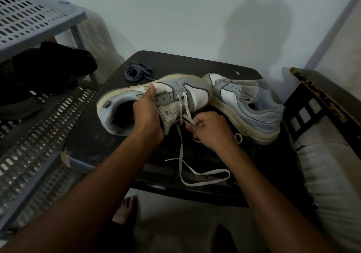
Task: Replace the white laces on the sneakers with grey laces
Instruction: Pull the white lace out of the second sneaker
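Note:
Two grey-and-white sneakers lie on a small black table. The left sneaker is tipped on its side, its opening toward me. My left hand grips this sneaker by its tongue and collar. A white lace still runs through its lower eyelets and trails in loose loops over the table toward me. My right hand pinches that lace just beside the shoe. The right sneaker rests behind my right hand and shows no lace. A bundle of grey laces lies at the table's far left.
A grey slotted plastic rack stands at the left with dark shoes on its shelf. A cushioned seat and a dark wooden frame are at the right. My bare foot is on the white floor under the table's near edge.

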A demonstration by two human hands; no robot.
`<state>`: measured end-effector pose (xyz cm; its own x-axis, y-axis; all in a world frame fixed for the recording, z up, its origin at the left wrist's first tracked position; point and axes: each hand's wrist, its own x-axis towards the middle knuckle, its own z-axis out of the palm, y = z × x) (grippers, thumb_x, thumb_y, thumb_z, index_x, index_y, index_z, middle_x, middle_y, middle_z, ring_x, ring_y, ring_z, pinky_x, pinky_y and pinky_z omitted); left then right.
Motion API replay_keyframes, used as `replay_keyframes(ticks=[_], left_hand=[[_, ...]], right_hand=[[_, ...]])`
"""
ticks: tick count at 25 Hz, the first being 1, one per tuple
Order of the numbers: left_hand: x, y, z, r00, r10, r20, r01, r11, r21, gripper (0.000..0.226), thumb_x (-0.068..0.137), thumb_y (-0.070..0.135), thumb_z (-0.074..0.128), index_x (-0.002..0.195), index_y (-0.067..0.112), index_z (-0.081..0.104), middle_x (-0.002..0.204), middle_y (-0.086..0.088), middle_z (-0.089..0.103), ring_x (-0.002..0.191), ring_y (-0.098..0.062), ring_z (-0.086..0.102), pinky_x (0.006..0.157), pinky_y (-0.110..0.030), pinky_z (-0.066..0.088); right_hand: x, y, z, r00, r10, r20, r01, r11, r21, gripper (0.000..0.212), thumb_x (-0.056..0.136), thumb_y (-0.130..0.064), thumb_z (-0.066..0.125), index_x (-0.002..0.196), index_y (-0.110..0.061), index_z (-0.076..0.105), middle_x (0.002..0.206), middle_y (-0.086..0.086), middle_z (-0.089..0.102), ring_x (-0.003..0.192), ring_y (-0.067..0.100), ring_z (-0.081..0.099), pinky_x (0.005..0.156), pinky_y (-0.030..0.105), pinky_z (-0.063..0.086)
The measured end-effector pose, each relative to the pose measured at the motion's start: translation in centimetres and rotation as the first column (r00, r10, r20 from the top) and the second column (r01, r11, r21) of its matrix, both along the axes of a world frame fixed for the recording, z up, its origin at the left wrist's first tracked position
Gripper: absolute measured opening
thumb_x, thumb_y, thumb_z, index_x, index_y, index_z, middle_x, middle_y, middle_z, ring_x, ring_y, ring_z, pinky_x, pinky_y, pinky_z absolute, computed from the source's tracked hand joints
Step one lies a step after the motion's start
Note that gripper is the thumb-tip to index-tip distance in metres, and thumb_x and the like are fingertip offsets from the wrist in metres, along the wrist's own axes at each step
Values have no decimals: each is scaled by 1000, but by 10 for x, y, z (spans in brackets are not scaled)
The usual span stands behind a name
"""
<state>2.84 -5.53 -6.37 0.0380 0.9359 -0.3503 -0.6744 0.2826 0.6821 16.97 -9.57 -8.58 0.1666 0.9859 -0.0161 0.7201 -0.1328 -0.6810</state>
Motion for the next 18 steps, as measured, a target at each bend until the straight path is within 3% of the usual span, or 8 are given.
replay_keyframes(ticks=[5,7,9,11,14,16,18], left_hand=[[3,4,-7,999,17,32,-17,1000,0,41,97,33,52,124,3,57,117,-24,67,99,-45,68,84,-68,51],[-2,8,-2,998,33,61,-34,999,14,41,99,34,49,124,3,58,116,-23,68,100,-43,68,87,-66,51],[-10,19,8,985,63,161,-71,996,45,43,101,36,45,127,3,57,116,-21,69,101,-40,69,89,-60,53],[-17,24,19,963,85,255,-103,993,59,44,103,35,42,127,2,58,114,-22,70,102,-38,69,90,-56,54],[-15,22,17,975,45,219,-57,997,52,45,102,37,44,127,2,57,117,-23,68,103,-41,68,90,-58,53],[-10,20,6,986,19,166,-24,999,32,46,99,37,49,128,2,56,120,-25,66,103,-44,67,91,-63,51],[-6,18,-1,994,28,101,-31,999,24,46,97,37,52,127,2,57,119,-25,66,102,-45,67,91,-66,49]], right_hand=[[22,-14,16,979,64,195,-20,976,-216,34,82,-40,71,66,-12,62,62,2,63,65,22,61,67,33,51],[35,-24,20,932,156,328,-22,925,-379,29,78,-39,74,67,-15,64,66,1,62,71,20,61,70,30,49],[49,-35,19,932,149,329,16,893,-450,22,77,-38,76,73,-17,70,70,3,67,73,21,65,71,31,52],[57,-41,15,973,4,230,77,937,-342,18,80,-35,74,75,-18,68,64,-1,64,66,17,62,69,32,51],[46,-34,11,980,-185,77,185,983,9,30,82,-28,73,104,-24,54,73,-5,64,72,15,63,72,34,52],[24,-26,15,994,-113,1,112,981,157,25,84,-26,71,101,-27,52,73,-6,65,66,12,64,66,31,52],[2,-20,11,999,14,-31,-9,988,157,14,87,-29,67,98,-31,59,71,-6,68,57,7,62,61,29,52]])
